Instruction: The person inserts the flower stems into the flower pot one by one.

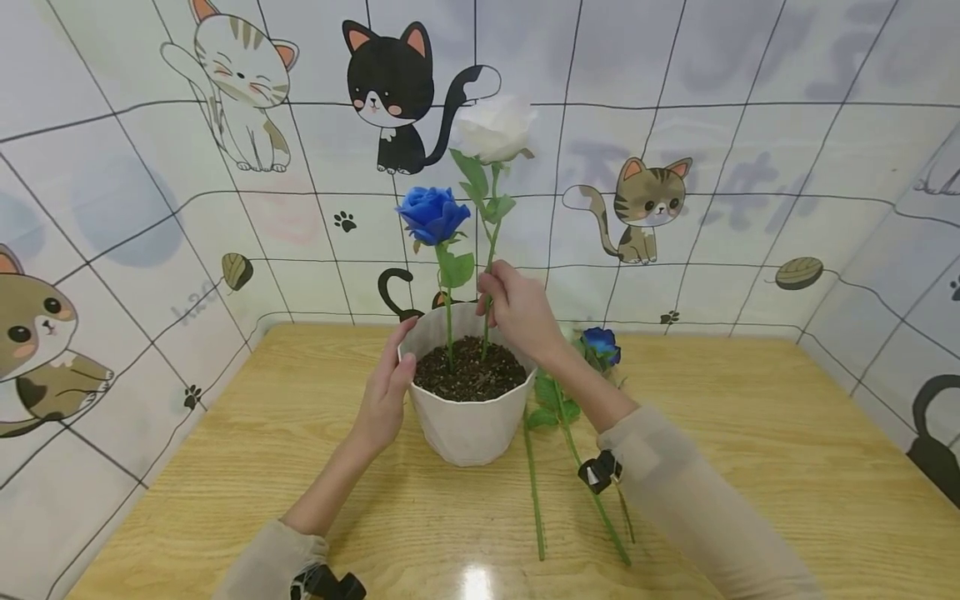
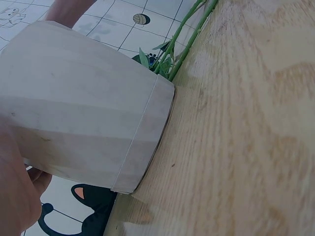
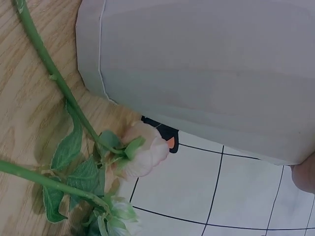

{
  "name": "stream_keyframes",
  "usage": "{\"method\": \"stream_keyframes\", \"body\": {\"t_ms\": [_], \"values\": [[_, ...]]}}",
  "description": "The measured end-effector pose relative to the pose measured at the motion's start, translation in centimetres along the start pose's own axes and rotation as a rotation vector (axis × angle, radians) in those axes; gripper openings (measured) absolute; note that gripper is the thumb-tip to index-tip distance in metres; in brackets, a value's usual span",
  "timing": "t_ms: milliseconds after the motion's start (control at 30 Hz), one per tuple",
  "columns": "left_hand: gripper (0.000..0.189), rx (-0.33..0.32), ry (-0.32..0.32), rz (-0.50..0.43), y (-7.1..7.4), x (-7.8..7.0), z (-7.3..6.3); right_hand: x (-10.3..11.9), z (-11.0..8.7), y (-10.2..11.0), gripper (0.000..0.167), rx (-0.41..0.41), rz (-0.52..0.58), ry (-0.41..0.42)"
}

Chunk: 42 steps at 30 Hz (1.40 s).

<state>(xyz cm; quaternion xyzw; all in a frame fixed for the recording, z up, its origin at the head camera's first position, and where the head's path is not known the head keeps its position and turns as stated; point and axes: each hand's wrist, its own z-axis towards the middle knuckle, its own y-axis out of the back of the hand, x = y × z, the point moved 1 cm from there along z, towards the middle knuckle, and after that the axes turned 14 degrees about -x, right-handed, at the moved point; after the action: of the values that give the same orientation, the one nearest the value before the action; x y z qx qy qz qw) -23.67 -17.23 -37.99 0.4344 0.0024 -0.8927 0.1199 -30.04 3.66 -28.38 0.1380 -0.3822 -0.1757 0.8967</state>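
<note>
A white faceted flower pot (image 1: 468,433) filled with dark soil (image 1: 468,379) stands on the wooden table. My left hand (image 1: 386,392) holds the pot's left side, thumb near the rim and fingers around the outside. With my right hand (image 1: 521,312) I pinch the green stem of a white rose (image 1: 495,129) above the soil; the stem's lower end is in the soil. Left of it a blue rose (image 1: 433,215) stands upright in the pot, untouched. In the left wrist view the pot's wall (image 2: 83,98) hides part of my left hand (image 2: 17,191).
Right of the pot, several cut roses lie on the table (image 1: 337,483), among them a blue one (image 1: 602,343) and a pale pink one (image 3: 142,152); their stems (image 1: 534,492) point toward the front. Behind the table rises a cat-patterned wall covering (image 1: 525,50).
</note>
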Motion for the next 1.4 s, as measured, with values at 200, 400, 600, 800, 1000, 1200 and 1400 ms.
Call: {"method": "stream_keyframes", "body": {"t_ms": [200,400,600,800,1000,1200,1400], "values": [[0.053,-0.004,-0.001,-0.008,-0.02,0.06,-0.07,-0.13,-0.09,-0.18,0.027,-0.004,-0.002,0.007],[0.052,-0.006,0.003,0.005,0.07,0.16,-0.27,-0.23,-0.21,-0.45,0.024,0.021,-0.031,0.017],[0.053,-0.001,0.004,0.004,-0.05,0.08,-0.29,-0.32,-0.33,-0.32,0.026,0.045,-0.038,-0.022],[0.054,0.001,-0.012,0.006,-0.28,-0.09,0.03,-0.34,-0.25,0.06,0.026,0.062,-0.041,-0.039],[0.053,0.002,-0.014,0.007,-0.41,-0.16,0.26,-0.35,-0.13,0.32,0.025,0.066,-0.039,-0.040],[0.053,-0.005,-0.004,0.009,-0.31,-0.12,0.13,-0.33,-0.16,0.15,0.027,0.097,-0.034,-0.036],[0.053,-0.019,0.009,0.022,-0.11,-0.08,-0.08,-0.29,-0.09,-0.28,0.027,0.122,-0.033,-0.024]]}}
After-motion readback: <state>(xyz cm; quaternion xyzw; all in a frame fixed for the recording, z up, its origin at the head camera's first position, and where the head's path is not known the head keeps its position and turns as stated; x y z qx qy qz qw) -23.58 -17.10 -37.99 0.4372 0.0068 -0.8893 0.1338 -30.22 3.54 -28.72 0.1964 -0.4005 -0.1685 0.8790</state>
